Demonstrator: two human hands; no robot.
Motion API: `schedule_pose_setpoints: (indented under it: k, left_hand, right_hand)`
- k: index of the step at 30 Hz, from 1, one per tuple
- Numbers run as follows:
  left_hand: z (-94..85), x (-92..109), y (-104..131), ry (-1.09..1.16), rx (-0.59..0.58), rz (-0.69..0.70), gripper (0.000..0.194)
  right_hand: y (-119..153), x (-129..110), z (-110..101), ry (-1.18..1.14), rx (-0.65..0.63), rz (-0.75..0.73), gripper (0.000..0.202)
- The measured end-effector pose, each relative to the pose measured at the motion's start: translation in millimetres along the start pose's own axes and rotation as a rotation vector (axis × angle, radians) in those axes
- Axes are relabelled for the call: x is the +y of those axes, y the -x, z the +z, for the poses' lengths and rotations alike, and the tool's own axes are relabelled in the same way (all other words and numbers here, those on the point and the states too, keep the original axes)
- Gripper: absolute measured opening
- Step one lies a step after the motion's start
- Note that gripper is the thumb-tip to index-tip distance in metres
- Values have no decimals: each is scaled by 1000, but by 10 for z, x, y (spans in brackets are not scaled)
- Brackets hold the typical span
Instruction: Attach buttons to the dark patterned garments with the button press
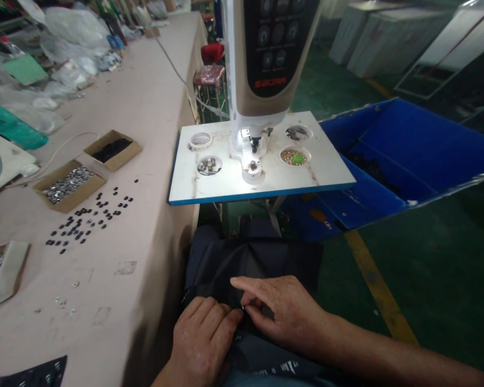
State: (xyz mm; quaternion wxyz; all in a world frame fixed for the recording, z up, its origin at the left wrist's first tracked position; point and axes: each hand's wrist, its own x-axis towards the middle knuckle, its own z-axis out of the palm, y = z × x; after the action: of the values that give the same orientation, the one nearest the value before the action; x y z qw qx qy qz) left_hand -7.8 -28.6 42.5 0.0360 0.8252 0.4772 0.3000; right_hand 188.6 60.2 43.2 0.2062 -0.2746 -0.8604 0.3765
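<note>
A piece of dark fabric (221, 263) with white print near its lower edge lies across my lap. My left hand (204, 333) rests on it, fingers curled together and gripping the cloth. My right hand (284, 312) is beside it, with its index finger stretched out to the left. Its thumb and other fingers pinch a small shiny metal piece (243, 307), probably a snap fastener, at the fabric by the left fingertips. Ahead stands a snap-press machine (253, 102) with its lamp lit over the white work plate (221, 188).
Left, a long table (116, 322) bears scattered black snap parts (78, 226), a cardboard box (70, 207) of metal snaps and another box (123, 158) of black parts. A blue bin (411, 145) stands right of the machine. The plate's round wells hold small parts.
</note>
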Motion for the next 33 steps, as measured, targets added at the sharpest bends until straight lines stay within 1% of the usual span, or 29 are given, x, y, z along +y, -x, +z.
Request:
schedule_pose_setpoints:
  k: [4,8,11,16,21,24,33]
  left_hand:
    - [-13,0,15,9,18,7,27]
    - [-24,-7,58,7,40,42,26]
    - [-38,-8,71,22,50,42,25]
    - [-73,19,26,29,62,36,23]
    - [-74,31,25,27,73,20,23]
    - [-61,23,51,30,57,15,23]
    - [-41,3,79,59,38,-17,27]
  right_hand:
    - [18,-34,-19,39,-7,-25,51]
    - [29,-69,-15,104,89,-79,46]
    - [22,-81,-7,208,139,-137,41]
    - [22,-65,-4,292,94,-220,41]
    - [42,-28,22,342,43,-229,40]
    - [38,-24,32,366,29,-248,40]
    - [-6,-40,-31,394,-94,-304,41]
